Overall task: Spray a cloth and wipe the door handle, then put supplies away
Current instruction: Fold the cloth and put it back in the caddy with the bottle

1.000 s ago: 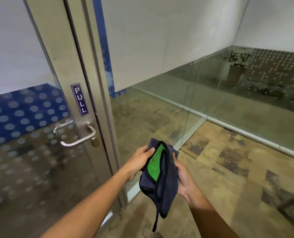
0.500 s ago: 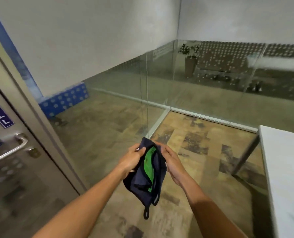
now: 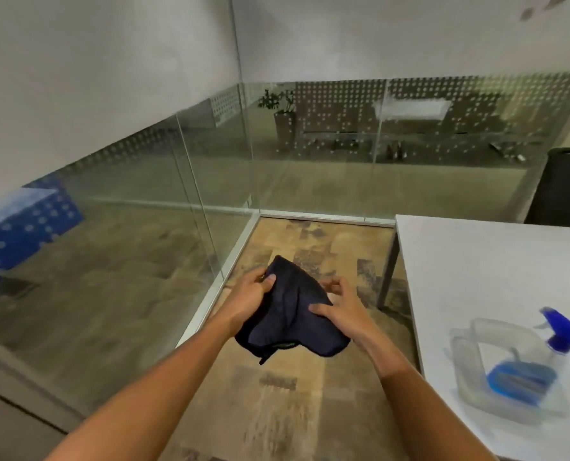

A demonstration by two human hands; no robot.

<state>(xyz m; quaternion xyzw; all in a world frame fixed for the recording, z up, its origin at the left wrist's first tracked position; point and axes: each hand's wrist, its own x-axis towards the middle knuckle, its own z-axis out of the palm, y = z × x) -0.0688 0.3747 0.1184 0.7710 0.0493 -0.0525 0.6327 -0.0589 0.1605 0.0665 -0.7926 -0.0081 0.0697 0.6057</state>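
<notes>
Both hands grip the dark navy cloth (image 3: pixel 290 314) in mid-air over the floor: left hand (image 3: pixel 250 299) pinches its left edge, right hand (image 3: pixel 338 311) presses thumb and fingers on its right side. Right of the grip, a clear spray bottle (image 3: pixel 510 364) lies on its side on the white table (image 3: pixel 476 261), a little blue liquid pooled inside, blue nozzle up.

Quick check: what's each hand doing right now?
Left hand: closed on the dark cloth, gripping its upper left edge.
Right hand: closed on the same cloth, thumb pressed on top.
</notes>
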